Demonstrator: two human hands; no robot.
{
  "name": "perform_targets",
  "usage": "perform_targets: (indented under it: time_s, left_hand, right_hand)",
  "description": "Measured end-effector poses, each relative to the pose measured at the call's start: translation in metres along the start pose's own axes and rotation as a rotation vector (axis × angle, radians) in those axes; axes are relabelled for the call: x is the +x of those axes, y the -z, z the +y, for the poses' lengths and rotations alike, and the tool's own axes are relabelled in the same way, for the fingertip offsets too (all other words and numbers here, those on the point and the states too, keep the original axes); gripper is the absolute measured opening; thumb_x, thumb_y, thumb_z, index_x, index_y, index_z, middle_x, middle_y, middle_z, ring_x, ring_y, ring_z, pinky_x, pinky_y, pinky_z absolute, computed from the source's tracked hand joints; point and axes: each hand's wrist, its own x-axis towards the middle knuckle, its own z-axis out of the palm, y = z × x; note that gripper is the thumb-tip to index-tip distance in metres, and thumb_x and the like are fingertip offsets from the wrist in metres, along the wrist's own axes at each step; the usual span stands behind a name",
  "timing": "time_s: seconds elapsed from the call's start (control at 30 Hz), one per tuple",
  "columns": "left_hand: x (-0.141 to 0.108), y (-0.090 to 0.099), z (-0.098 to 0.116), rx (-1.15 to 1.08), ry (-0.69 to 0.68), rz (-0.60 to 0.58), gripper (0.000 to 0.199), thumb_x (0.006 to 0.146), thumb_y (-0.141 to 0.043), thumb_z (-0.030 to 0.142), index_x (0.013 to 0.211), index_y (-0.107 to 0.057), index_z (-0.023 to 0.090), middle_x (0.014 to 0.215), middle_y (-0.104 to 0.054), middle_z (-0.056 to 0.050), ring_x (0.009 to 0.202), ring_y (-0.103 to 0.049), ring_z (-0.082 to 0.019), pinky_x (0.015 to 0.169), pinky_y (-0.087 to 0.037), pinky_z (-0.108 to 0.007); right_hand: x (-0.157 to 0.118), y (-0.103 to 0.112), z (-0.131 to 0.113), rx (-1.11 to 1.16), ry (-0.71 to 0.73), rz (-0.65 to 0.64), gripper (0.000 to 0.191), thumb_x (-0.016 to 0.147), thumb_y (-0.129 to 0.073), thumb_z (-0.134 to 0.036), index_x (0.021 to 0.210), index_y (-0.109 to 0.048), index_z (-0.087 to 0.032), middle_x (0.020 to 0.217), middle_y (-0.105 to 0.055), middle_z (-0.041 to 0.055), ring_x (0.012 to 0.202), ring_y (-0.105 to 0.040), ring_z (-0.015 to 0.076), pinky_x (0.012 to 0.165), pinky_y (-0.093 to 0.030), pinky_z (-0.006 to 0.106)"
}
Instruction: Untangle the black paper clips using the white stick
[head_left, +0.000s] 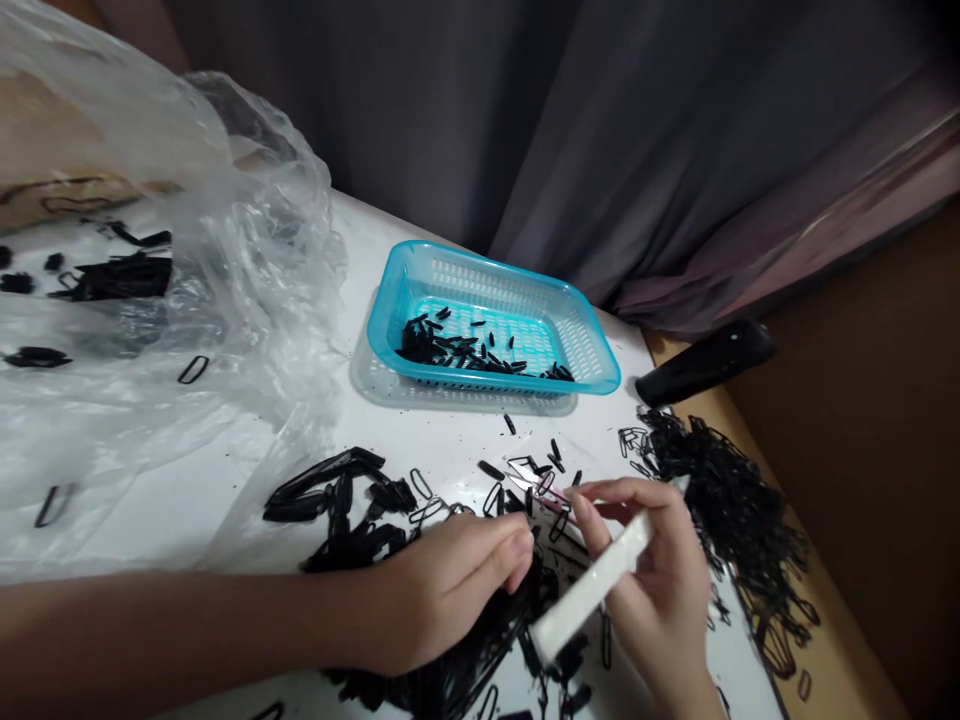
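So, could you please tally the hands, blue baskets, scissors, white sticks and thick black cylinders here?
Bare left hand and right hand: 2
Blue perforated plastic basket: 1
Pink-handled metal scissors: 1
Glossy white stick: 1
Thick black cylinder: 1
Total: 6

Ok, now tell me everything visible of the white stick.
The white stick is slim, straight and slightly glossy, perhaps plastic. It slants, its blunt near end pointing to the picture's lower left, over scattered black pieces. The right hand grips it, fingers covering part; its far end is unclear.
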Motion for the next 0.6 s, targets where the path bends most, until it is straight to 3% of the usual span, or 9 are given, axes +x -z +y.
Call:
perform_targets:
  time_s: [0.1, 0.23, 0.4, 0.47, 0.6]
  left_hand:
    - [0.0012, 0.0022, 0.0004, -0.032, 0.045, -0.01, 0.036, 0.102, -0.024, 0.033, 0.074, -0.043, 0.021, 0.065, -0.04, 0.004, 0.065, -0.042, -0.014, 0.064, -0.035, -0.026]
    - [0.0009, 0.003, -0.0013, -0.057, 0.05, -0.013, 0.039, 0.102, -0.024, 0.037, 0.073, -0.044, 0.02, 0.065, -0.041, 0.004, 0.065, -0.042, -0.014, 0.064, -0.034, -0.027]
    - [0.0027, 0.005, 0.0011, -0.11, 0.062, 0.011, 0.041, 0.101, -0.025, 0.038, 0.069, -0.045, 0.02, 0.063, -0.041, 0.003, 0.064, -0.042, -0.015, 0.063, -0.033, -0.027]
    - [0.0033, 0.0051, 0.0013, -0.153, 0.068, 0.011, 0.041, 0.1, -0.028, 0.039, 0.067, -0.043, 0.02, 0.062, -0.041, 0.004, 0.063, -0.041, -0.014, 0.062, -0.032, -0.027]
    - [0.0037, 0.0024, -0.0031, -0.294, 0.112, 0.034, 0.041, 0.1, -0.03, 0.046, 0.072, -0.048, 0.02, 0.061, -0.037, 0.005, 0.058, -0.036, -0.013, 0.056, -0.031, -0.026]
  right_hand:
    - [-0.005, -0.0043, -0.0018, 0.003, -0.023, -0.071, 0.01, 0.088, -0.063, -0.017, 0.094, -0.06, -0.023, 0.083, -0.067, 0.001, 0.077, -0.066, 0.0154, 0.064, -0.053, 0.024]
    - [-0.0073, -0.0017, -0.0007, 0.085, -0.012, -0.091, 0.009, 0.088, -0.061, -0.015, 0.091, -0.06, -0.023, 0.093, -0.068, 0.0034, 0.092, -0.066, 0.019, 0.077, -0.055, 0.03]
    - [-0.0086, -0.0009, -0.0044, 0.124, -0.125, -0.247, 0.024, 0.089, -0.063, -0.018, 0.111, -0.063, -0.026, 0.106, -0.071, 0.0056, 0.092, -0.069, 0.0196, 0.074, -0.059, 0.03]
    - [-0.0094, -0.003, -0.0054, 0.191, -0.149, -0.286, 0.025, 0.087, -0.066, -0.019, 0.11, -0.064, -0.027, 0.106, -0.072, 0.0046, 0.088, -0.071, 0.0186, 0.071, -0.06, 0.028]
    - [-0.009, -0.0067, -0.0013, 0.226, -0.211, -0.163, 0.015, 0.083, -0.072, -0.02, 0.096, -0.068, -0.025, 0.084, -0.074, 0.0008, 0.075, -0.071, 0.0163, 0.063, -0.059, 0.023]
